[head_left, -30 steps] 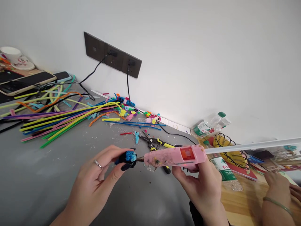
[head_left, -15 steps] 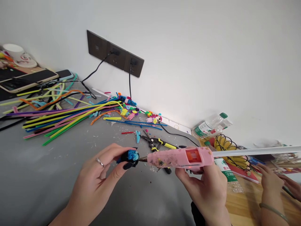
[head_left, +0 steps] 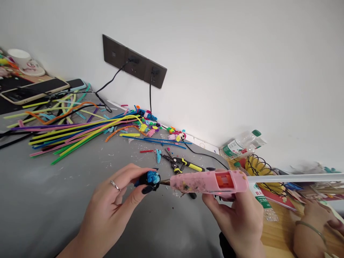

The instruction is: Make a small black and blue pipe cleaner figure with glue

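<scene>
Above the grey tabletop [head_left: 80,200], the left hand [head_left: 113,208] pinches 1 small blue-and-black fuzzy piece [head_left: 152,179]; the right hand [head_left: 239,218] grips 1 pink plastic glue gun [head_left: 204,182].

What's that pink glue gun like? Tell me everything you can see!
The glue gun is pink, shiny like plastic and smudged with dark and yellowish spots. It has an orange-red part in a window and a tiny red light. The right hand holds it nearly level, hiding some of the grip. A long, cloudy-clear stick pokes out the back. Its dark metal nozzle points at the fluffy piece; I can't tell if they touch.
</scene>
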A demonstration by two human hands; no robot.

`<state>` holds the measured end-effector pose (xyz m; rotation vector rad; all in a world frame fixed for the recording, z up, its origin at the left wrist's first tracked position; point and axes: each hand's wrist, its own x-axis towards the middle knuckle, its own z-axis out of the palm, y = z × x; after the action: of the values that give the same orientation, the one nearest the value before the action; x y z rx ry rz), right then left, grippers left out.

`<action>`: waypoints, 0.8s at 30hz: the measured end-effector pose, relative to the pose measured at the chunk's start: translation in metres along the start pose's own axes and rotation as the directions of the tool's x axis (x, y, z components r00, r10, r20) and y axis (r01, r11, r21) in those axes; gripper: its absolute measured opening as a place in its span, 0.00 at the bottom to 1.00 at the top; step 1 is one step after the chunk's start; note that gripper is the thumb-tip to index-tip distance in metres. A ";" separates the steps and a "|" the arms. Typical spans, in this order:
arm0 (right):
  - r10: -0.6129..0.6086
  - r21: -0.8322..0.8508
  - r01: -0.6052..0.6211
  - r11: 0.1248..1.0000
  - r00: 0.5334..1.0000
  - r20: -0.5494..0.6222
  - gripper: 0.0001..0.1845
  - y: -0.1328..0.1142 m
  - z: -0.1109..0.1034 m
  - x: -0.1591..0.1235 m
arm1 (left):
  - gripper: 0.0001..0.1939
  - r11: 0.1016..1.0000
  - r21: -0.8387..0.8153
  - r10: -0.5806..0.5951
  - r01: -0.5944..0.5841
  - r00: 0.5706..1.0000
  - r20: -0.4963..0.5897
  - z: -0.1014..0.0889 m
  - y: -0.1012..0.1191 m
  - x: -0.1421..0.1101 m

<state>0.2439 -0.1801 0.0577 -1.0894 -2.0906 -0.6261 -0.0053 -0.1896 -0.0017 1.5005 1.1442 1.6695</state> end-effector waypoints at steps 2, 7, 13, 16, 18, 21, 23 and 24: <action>0.014 -0.001 -0.014 1.000 1.000 0.003 0.02 0.000 0.000 -0.002 | 0.13 1.000 -0.003 -0.005 0.005 1.000 -0.003 0.000 0.000 0.000; 0.030 0.012 -0.030 0.999 1.000 0.001 0.02 0.001 0.001 -0.003 | 0.10 0.998 -0.023 -0.053 0.053 0.999 -0.001 -0.001 -0.001 0.000; 0.043 0.014 -0.043 0.999 0.999 0.007 0.02 0.001 0.001 -0.006 | 0.08 0.997 -0.022 -0.080 0.081 0.997 0.006 -0.001 -0.002 -0.001; 0.049 0.006 -0.049 0.999 0.999 0.007 0.05 0.000 0.001 -0.008 | 0.08 0.996 -0.031 -0.081 0.081 0.997 -0.002 -0.001 -0.001 -0.001; 0.058 0.008 -0.058 0.998 0.998 0.018 0.05 0.000 0.001 -0.008 | 0.10 0.996 -0.044 -0.077 0.077 0.997 -0.007 -0.001 -0.001 -0.001; 0.058 0.017 -0.058 0.998 0.998 0.030 0.07 0.001 0.000 -0.008 | 0.11 0.997 -0.045 -0.070 0.070 0.998 -0.004 0.000 0.000 0.000; 0.049 0.020 -0.050 0.999 0.998 0.030 0.08 0.001 0.000 -0.008 | 0.11 0.997 -0.039 -0.073 0.073 0.997 -0.005 0.001 -0.001 0.001; 0.049 0.021 -0.050 0.999 0.998 0.031 0.08 0.002 0.000 -0.009 | 0.11 0.997 -0.037 -0.074 0.073 0.997 -0.007 0.001 -0.001 0.001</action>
<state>0.2491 -0.1838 0.0516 -1.1419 -2.0849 -0.5649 -0.0043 -0.1880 -0.0018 1.4136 1.1530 1.6396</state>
